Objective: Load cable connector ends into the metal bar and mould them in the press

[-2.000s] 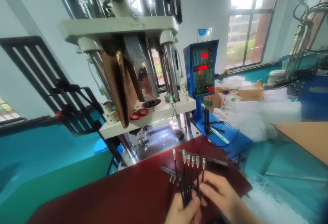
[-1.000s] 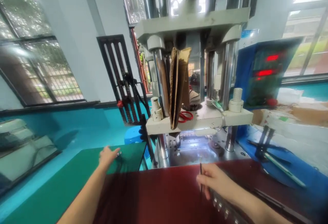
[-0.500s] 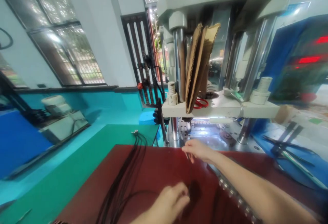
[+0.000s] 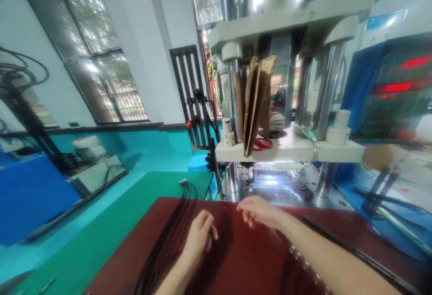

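My left hand [image 4: 201, 233] is raised over the dark red tabletop [image 4: 232, 259], its fingers loosely bent and apart, with nothing visible in them. To its left a bundle of thin black cables [image 4: 168, 232] runs across the red top, its pale connector ends [image 4: 183, 181] lying on the green table. Nearer the press, my right hand [image 4: 259, 211] hangs over the far edge of the red top. Its fingers droop and are spread a little, and I see nothing held. Under the right forearm a row of shiny metal pieces [image 4: 304, 263] is partly hidden.
Ahead stands a press with a cream plate [image 4: 286, 151], carrying folded cardboard [image 4: 258, 106] and red-handled scissors [image 4: 262, 144]. A long dark strip [image 4: 351, 247] lies right of my forearm. Tools rest on a blue surface [image 4: 381, 234] at right. The green table [image 4: 111, 232] adjoins at left.
My left hand has moved left and away from me, toward the cables, and its fingers have loosened. My right hand stays near the far edge, its fingers more spread. The view has shifted upward.
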Motion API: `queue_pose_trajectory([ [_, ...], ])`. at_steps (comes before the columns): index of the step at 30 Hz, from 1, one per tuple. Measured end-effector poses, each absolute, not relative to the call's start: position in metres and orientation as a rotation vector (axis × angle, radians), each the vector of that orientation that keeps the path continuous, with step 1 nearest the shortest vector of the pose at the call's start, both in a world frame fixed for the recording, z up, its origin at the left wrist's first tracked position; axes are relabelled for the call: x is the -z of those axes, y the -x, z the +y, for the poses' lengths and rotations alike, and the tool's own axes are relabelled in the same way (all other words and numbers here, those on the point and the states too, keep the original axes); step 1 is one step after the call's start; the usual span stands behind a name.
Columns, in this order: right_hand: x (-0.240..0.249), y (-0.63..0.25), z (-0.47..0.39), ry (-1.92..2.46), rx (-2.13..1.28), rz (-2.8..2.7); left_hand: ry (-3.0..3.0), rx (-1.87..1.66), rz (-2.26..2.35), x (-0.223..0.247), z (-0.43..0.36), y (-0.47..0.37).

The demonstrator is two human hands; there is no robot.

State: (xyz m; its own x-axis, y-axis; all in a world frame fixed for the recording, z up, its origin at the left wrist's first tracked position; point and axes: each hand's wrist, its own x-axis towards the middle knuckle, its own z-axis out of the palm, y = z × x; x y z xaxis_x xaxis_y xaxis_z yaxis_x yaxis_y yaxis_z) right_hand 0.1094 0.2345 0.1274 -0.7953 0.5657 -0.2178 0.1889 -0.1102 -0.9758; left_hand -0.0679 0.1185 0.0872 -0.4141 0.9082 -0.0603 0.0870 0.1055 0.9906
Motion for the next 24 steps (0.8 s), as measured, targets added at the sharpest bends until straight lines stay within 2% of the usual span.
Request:
queue_pose_trajectory([
  [5, -0.122, -0.158, 0.226, 0.949, -1.847, -1.992, -0.833, -1.369, 1.566, -0.054, 0.124, 0.060],
  [10, -0.124, -0.215, 0.207, 1.048, -1.692, -2.116, -0.939, -1.293, 1.679, -0.060, 0.143, 0.062],
  [17, -0.140, -0.306, 0.159, 1.281, -0.836, -2.626, -1.025, -1.309, 1.847, -0.098, 0.166, 0.059],
  [19, -0.131, -0.328, 0.145, 1.359, -0.728, -2.678, -1.193, -1.154, 1.812, -0.099, 0.139, 0.047],
  [22, -0.108, -0.348, 0.124, 1.410, -0.631, -2.751, -1.375, -0.601, 1.640, -0.090, 0.075, 0.031],
  [24, -0.094, -0.350, 0.117, 1.434, -0.547, -2.764, -1.372, -0.488, 1.611, -0.081, 0.036, 0.024],
])
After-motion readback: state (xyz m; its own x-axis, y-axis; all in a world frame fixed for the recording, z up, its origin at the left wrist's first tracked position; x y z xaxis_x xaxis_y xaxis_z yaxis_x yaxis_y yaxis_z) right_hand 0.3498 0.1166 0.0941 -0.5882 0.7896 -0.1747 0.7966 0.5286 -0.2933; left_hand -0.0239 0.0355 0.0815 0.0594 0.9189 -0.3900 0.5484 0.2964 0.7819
